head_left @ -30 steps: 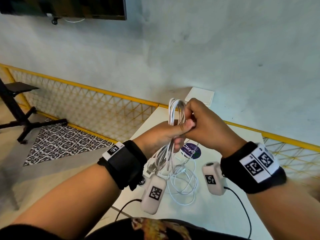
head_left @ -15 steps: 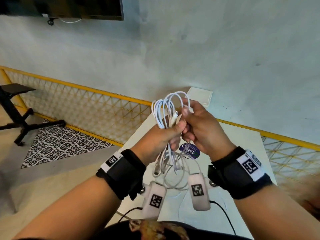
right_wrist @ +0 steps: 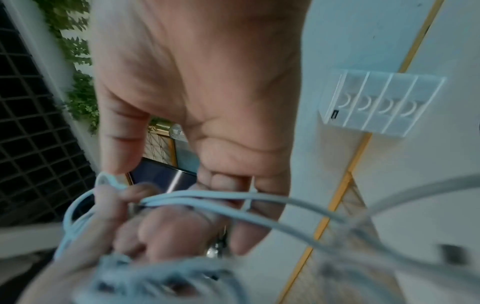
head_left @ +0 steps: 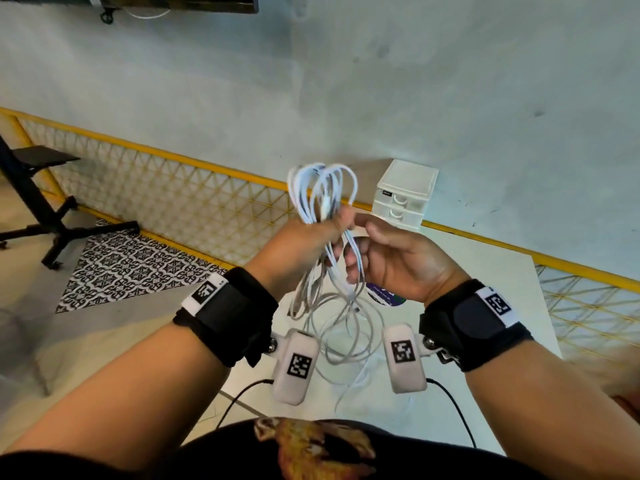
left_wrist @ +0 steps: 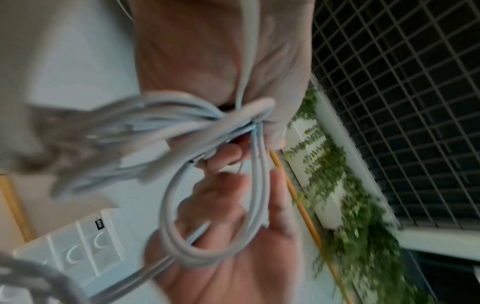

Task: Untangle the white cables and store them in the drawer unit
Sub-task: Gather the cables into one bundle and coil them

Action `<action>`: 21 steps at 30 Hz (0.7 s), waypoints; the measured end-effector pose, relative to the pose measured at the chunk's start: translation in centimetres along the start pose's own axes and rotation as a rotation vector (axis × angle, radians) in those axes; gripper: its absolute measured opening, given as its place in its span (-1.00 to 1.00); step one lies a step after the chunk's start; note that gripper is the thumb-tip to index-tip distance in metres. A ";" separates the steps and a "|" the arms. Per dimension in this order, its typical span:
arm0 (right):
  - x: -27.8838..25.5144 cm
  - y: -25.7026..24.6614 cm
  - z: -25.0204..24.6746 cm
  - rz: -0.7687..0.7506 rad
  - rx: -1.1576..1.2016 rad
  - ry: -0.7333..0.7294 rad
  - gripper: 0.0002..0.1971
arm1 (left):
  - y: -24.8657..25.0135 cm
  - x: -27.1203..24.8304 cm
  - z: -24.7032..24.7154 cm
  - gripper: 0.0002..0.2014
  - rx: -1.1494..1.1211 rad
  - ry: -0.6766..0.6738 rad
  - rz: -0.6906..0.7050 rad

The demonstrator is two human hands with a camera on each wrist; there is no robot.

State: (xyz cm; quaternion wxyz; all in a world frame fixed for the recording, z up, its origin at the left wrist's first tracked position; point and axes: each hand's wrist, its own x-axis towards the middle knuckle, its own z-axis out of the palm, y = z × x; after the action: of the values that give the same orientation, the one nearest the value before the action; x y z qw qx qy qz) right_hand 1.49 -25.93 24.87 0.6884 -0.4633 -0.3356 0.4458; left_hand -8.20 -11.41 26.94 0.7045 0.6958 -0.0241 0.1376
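Observation:
A tangled bundle of white cables (head_left: 322, 192) is held up over the white table (head_left: 485, 289). My left hand (head_left: 330, 228) grips the bundle in a fist just under its top loops (left_wrist: 197, 115). Long loose loops (head_left: 346, 334) hang from that fist down to the table. My right hand (head_left: 353, 252) is right beside the left, fingers curled round a few strands (right_wrist: 207, 197) below the fist. The white drawer unit (head_left: 405, 195) stands at the table's far edge with its drawers closed, also seen in the wrist views (left_wrist: 78, 246) (right_wrist: 381, 102).
A round purple sticker (head_left: 384, 296) lies on the table under the hands. A yellow mesh railing (head_left: 207, 188) runs behind the table. To the left, on the floor, are a black stand (head_left: 38, 202) and a patterned rug (head_left: 131, 268).
The right hand has let go of the top of the loops and moved down to strands below the left fist. The top loops have spread apart, and the drawer unit is now uncovered.

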 end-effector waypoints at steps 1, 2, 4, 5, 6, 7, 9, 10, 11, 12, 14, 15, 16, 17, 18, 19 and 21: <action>0.0 0.7 -0.4 0.007 -0.063 0.022 -0.44 | 0.2 0.2 -0.6 -0.71 -0.014 0.036 0.009; 0.0 1.3 -0.6 -0.004 -0.172 0.055 -0.50 | 0.4 0.4 -1.1 -0.70 -0.006 0.061 0.025; 0.1 2.3 -0.4 -0.062 -0.386 0.135 -0.71 | 0.6 0.6 -1.7 -0.71 0.045 0.085 0.055; 0.2 2.4 -0.2 -0.094 -0.461 0.170 -0.72 | 0.6 0.7 -2.0 -0.72 0.064 0.091 0.069; 0.3 2.5 0.0 -0.131 -0.519 0.211 -0.68 | 0.7 0.7 -2.2 -0.72 0.066 0.090 0.082; 0.3 2.7 -0.1 -0.166 -0.549 0.275 -0.61 | 0.8 0.7 -2.4 -0.71 0.055 0.088 0.092; 0.3 2.9 -0.9 -0.208 -0.504 0.434 -0.51 | 1.3 1.0 -2.9 -0.70 0.029 0.078 0.104; 0.3 3.1 -1.4 -0.190 -0.474 0.468 -0.47 | 1.6 1.2 -3.1 -0.72 0.030 0.078 0.104; 0.2 3.4 -1.8 -0.138 -0.475 0.448 -0.44 | 1.9 1.3 -3.3 -0.75 0.036 0.078 0.097; 0.2 3.6 -1.9 -0.057 -0.511 0.384 -0.40 | 2.1 1.5 -3.3 -0.77 0.041 0.072 0.089; 0.5 4.6 -1.6 0.113 -0.615 0.258 -0.36 | 2.3 1.7 -3.2 -0.81 0.027 0.037 0.081; 0.6 5.1 -1.3 0.156 -0.679 0.249 -0.41 | 2.4 1.8 -3.2 -0.82 0.028 0.026 0.087; 0.7 5.6 -1.2 0.167 -0.755 0.278 -0.49 | 2.5 1.9 -3.2 -0.82 0.039 0.034 0.096; 0.7 6.0 -1.3 0.156 -0.833 0.327 -0.57 | 2.8 2.0 -3.4 -0.82 0.047 0.064 0.109; 0.5 6.2 -1.6 0.141 -0.885 0.376 -0.66 | 2.9 2.3 -3.9 -0.82 0.037 0.109 0.124; 0.1 6.4 -2.1 0.131 -0.890 0.411 -0.74 | 3.1 2.5 -4.6 -0.82 0.015 0.161 0.141; -1.4 6.4 -3.9 0.126 -0.823 0.453 -0.82 | 3.1 3.3 -6.8 -0.83 -0.012 0.272 0.158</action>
State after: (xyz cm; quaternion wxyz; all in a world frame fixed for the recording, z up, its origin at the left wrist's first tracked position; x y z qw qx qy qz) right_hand 2.41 -27.37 17.44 0.4751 -0.8026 -0.2972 0.2044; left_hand -6.85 -4.17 30.46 0.6925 0.6624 0.0158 0.2855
